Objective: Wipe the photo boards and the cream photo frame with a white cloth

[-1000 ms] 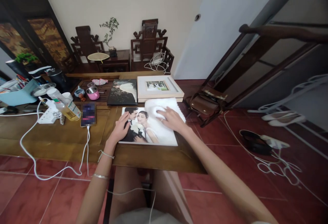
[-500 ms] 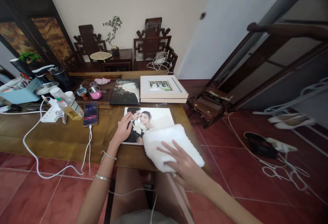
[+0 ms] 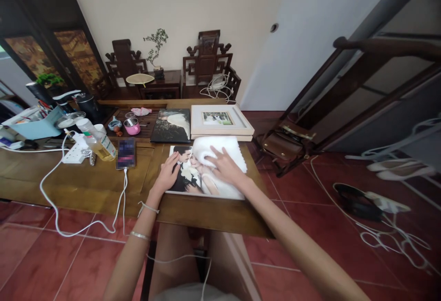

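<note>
On the wooden table lies a wedding photo panel (image 3: 188,177) showing a couple in black and white. My left hand (image 3: 167,172) rests flat on its left edge, fingers stretched out. Over the panel's upper right part is spread a fluffy white cloth (image 3: 232,147), reaching past the top edge. My right hand (image 3: 223,165) presses down on this cloth from above with its fingers apart. The part of the photo beneath the cloth is hidden.
Behind the panel are a dark photo panel (image 3: 172,125) and stacked pale picture frames (image 3: 241,126). To the left lie a phone (image 3: 126,154) on a white cable, a bottle (image 3: 103,147), a power strip (image 3: 75,153) and a pink cup (image 3: 132,127).
My right hand and the white cloth have moved from the table's front right corner up and left across the photo panel. My left hand stays on the panel's left edge.
</note>
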A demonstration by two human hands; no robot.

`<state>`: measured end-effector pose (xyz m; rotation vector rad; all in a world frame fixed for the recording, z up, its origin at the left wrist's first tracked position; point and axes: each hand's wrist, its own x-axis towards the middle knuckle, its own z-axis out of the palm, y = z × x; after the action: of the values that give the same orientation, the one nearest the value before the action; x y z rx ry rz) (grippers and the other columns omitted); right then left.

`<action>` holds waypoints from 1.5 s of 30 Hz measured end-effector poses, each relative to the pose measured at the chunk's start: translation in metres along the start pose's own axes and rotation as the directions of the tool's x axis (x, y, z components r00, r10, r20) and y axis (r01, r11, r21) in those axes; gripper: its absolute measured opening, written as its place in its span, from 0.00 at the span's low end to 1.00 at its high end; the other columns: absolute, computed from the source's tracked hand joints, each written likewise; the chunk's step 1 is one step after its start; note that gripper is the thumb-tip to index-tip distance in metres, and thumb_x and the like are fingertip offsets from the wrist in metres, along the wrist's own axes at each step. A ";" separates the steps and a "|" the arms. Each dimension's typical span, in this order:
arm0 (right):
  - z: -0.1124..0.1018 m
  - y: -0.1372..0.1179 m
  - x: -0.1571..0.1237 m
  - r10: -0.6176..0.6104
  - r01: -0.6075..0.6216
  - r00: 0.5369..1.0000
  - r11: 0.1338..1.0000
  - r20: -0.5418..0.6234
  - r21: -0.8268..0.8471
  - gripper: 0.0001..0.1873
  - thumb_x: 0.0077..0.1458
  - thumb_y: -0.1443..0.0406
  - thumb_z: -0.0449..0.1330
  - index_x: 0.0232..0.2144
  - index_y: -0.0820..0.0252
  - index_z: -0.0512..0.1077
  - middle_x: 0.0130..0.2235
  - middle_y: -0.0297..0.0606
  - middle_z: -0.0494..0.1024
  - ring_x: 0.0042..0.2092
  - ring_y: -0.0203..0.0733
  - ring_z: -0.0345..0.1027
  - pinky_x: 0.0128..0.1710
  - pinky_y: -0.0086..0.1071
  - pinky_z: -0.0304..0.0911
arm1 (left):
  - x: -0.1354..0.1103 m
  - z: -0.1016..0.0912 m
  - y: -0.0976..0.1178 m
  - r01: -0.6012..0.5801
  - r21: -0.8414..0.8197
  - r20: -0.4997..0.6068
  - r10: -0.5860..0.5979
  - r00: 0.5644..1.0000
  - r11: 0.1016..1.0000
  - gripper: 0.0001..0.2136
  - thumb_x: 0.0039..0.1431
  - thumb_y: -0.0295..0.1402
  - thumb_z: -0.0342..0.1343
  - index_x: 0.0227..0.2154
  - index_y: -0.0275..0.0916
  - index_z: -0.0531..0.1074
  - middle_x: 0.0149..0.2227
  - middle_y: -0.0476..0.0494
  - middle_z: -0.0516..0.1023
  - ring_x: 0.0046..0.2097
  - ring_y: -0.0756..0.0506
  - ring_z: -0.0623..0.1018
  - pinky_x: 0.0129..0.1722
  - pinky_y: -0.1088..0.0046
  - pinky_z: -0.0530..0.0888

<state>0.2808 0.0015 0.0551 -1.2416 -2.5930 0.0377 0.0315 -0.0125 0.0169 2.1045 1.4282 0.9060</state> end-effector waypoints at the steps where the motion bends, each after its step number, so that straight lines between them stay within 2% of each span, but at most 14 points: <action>1: -0.001 -0.011 -0.010 -0.022 0.022 1.000 0.999 0.008 0.026 0.21 0.53 0.72 0.51 0.49 0.65 0.70 0.56 0.56 0.68 0.64 0.57 0.46 0.59 0.61 0.42 | 0.000 0.001 0.001 0.008 -0.007 -0.009 -0.008 1.000 1.000 0.20 0.65 0.35 0.43 0.58 0.40 0.62 0.63 0.37 0.60 0.65 0.42 0.58 0.63 0.53 0.55; 6: -0.009 -0.069 -0.074 -0.178 0.165 0.982 0.969 0.057 0.186 0.25 0.44 0.75 0.54 0.46 0.58 0.73 0.61 0.45 0.63 0.66 0.56 0.39 0.61 0.62 0.35 | -0.002 0.001 0.004 0.029 -0.019 -0.015 -0.029 0.999 0.999 0.20 0.66 0.36 0.39 0.59 0.42 0.61 0.63 0.40 0.59 0.65 0.43 0.58 0.63 0.54 0.54; 9: -0.012 -0.078 -0.086 -0.221 0.198 0.972 0.952 0.076 0.235 0.25 0.42 0.75 0.55 0.45 0.57 0.73 0.61 0.44 0.63 0.66 0.54 0.42 0.62 0.60 0.36 | -0.002 0.001 0.004 0.023 -0.008 0.006 -0.023 1.000 1.000 0.20 0.66 0.35 0.40 0.59 0.42 0.60 0.64 0.40 0.58 0.65 0.43 0.57 0.64 0.53 0.53; 12: -0.011 -0.061 -0.063 -0.155 0.139 0.986 0.970 0.068 0.199 0.23 0.47 0.73 0.54 0.47 0.58 0.73 0.60 0.46 0.65 0.65 0.52 0.47 0.63 0.55 0.39 | -0.002 0.000 0.004 0.031 0.001 0.029 -0.031 0.999 1.000 0.20 0.66 0.34 0.40 0.59 0.41 0.59 0.64 0.40 0.57 0.66 0.43 0.56 0.63 0.52 0.53; 16: -0.002 -0.029 -0.001 -0.009 0.006 0.999 0.997 0.037 0.074 0.20 0.57 0.67 0.51 0.52 0.62 0.69 0.56 0.52 0.68 0.64 0.54 0.48 0.61 0.57 0.42 | -0.002 -0.001 0.002 0.016 -0.013 0.027 -0.016 0.999 1.000 0.19 0.66 0.34 0.40 0.58 0.41 0.61 0.64 0.40 0.58 0.65 0.43 0.57 0.63 0.54 0.54; 19: 0.004 -0.019 0.035 0.047 -0.048 0.998 0.999 0.035 0.017 0.22 0.57 0.67 0.52 0.54 0.63 0.67 0.57 0.54 0.67 0.64 0.58 0.47 0.58 0.59 0.43 | -0.001 -0.001 -0.001 0.002 -0.027 0.023 -0.002 1.000 1.000 0.19 0.66 0.35 0.41 0.57 0.41 0.62 0.63 0.39 0.59 0.65 0.43 0.57 0.64 0.54 0.53; 21: 0.005 -0.021 0.041 0.043 -0.043 0.999 0.999 0.029 0.010 0.22 0.56 0.68 0.52 0.54 0.62 0.67 0.58 0.52 0.66 0.64 0.59 0.45 0.58 0.61 0.42 | 0.000 0.000 -0.002 0.001 -0.028 0.018 0.000 1.000 1.000 0.19 0.66 0.34 0.40 0.58 0.40 0.62 0.63 0.39 0.59 0.65 0.43 0.57 0.64 0.54 0.53; 24: 0.002 -0.037 0.019 -0.018 0.017 0.999 0.999 0.029 0.049 0.22 0.56 0.69 0.51 0.53 0.60 0.69 0.60 0.47 0.63 0.65 0.59 0.42 0.59 0.62 0.40 | 0.000 0.002 -0.004 -0.006 -0.024 -0.005 0.006 1.000 1.000 0.20 0.66 0.32 0.39 0.58 0.40 0.62 0.63 0.39 0.60 0.65 0.44 0.57 0.63 0.55 0.54; 29: -0.006 -0.080 -0.054 -0.160 0.142 0.982 0.975 0.096 0.173 0.25 0.48 0.72 0.54 0.50 0.57 0.71 0.63 0.43 0.60 0.66 0.57 0.37 0.61 0.63 0.34 | -0.001 0.002 0.001 0.021 -0.001 0.001 -0.021 1.000 1.000 0.20 0.65 0.30 0.39 0.58 0.40 0.61 0.63 0.39 0.60 0.65 0.43 0.58 0.63 0.54 0.55; 33: -0.011 -0.079 -0.079 -0.196 0.172 0.976 0.960 0.095 0.220 0.23 0.46 0.73 0.54 0.46 0.57 0.73 0.62 0.41 0.61 0.66 0.53 0.41 0.63 0.57 0.34 | -0.001 0.002 0.004 0.022 -0.014 0.001 -0.022 1.000 1.000 0.20 0.65 0.30 0.38 0.58 0.40 0.61 0.63 0.40 0.59 0.65 0.43 0.58 0.63 0.55 0.55; 36: -0.011 -0.054 -0.064 -0.055 0.047 0.997 0.986 0.050 0.159 0.20 0.50 0.72 0.53 0.46 0.60 0.73 0.60 0.47 0.64 0.65 0.51 0.46 0.63 0.54 0.39 | 0.000 0.003 0.001 0.023 -0.022 0.012 -0.023 1.000 0.999 0.20 0.65 0.31 0.39 0.58 0.39 0.61 0.63 0.39 0.59 0.65 0.43 0.57 0.64 0.55 0.53; 40: -0.004 -0.036 -0.019 0.179 -0.179 0.984 0.983 0.003 0.043 0.20 0.56 0.67 0.52 0.50 0.63 0.71 0.57 0.53 0.68 0.64 0.58 0.47 0.60 0.59 0.42 | 0.001 0.006 -0.001 0.024 -0.060 -0.009 -0.025 1.000 0.998 0.20 0.65 0.33 0.40 0.58 0.39 0.62 0.64 0.39 0.59 0.65 0.42 0.56 0.64 0.54 0.52; 42: 0.000 -0.043 -0.001 0.174 -0.175 0.985 0.984 0.019 0.029 0.21 0.56 0.68 0.52 0.51 0.62 0.70 0.58 0.50 0.66 0.64 0.60 0.45 0.59 0.62 0.42 | 0.000 0.004 0.001 0.013 -0.109 -0.046 -0.018 0.999 0.994 0.20 0.66 0.36 0.41 0.58 0.40 0.62 0.64 0.40 0.59 0.65 0.43 0.57 0.64 0.56 0.52; 45: 0.003 -0.067 0.005 -0.008 0.003 0.998 0.996 0.059 0.086 0.23 0.53 0.71 0.54 0.52 0.59 0.70 0.62 0.45 0.61 0.66 0.58 0.41 0.60 0.62 0.37 | -0.002 -0.002 0.008 -0.011 -0.215 -0.143 -0.020 0.989 0.977 0.21 0.66 0.40 0.39 0.58 0.38 0.63 0.63 0.40 0.60 0.64 0.45 0.60 0.64 0.62 0.55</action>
<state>0.2264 -0.0371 0.0629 -1.2211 -2.6149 0.1860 0.0350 -0.0168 0.0228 1.9082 1.3364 1.1767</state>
